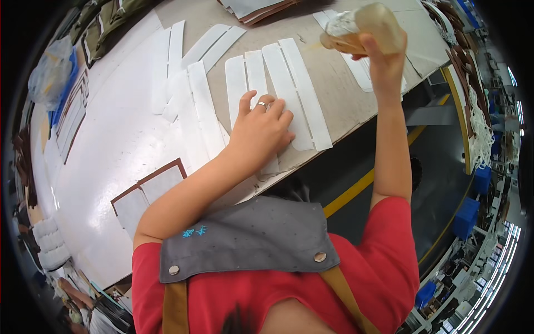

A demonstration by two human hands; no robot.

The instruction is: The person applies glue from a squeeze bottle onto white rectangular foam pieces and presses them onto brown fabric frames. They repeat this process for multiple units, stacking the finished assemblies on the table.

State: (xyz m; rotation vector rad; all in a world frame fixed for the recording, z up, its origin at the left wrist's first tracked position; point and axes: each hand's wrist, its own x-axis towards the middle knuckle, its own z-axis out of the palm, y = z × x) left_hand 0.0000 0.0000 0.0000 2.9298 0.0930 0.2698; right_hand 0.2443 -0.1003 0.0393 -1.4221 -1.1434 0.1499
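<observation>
The left hand [261, 131] lies flat, fingers spread, at the centre of the frame, pressing on long white rounded-end strips of stiff sheet material [295, 94] that sit side by side on a beige cardboard work board [339, 106]. The strips' long axes run from the upper centre of the frame down toward the board's near edge, and the hand covers their lower ends.

The right hand [384, 55] is raised in the upper right of the frame, closed around a clear, squeezable plastic bottle of amber liquid [361, 25]. The bottle lies tilted, its capped end pointing toward the upper centre, above and to the right of the strips. So the strips lie down and left of the bottle, with the left hand already touching them and the right hand well apart, held in the air. More white strips [189, 83] lie toward the upper left on the pale tabletop [111, 145].
</observation>
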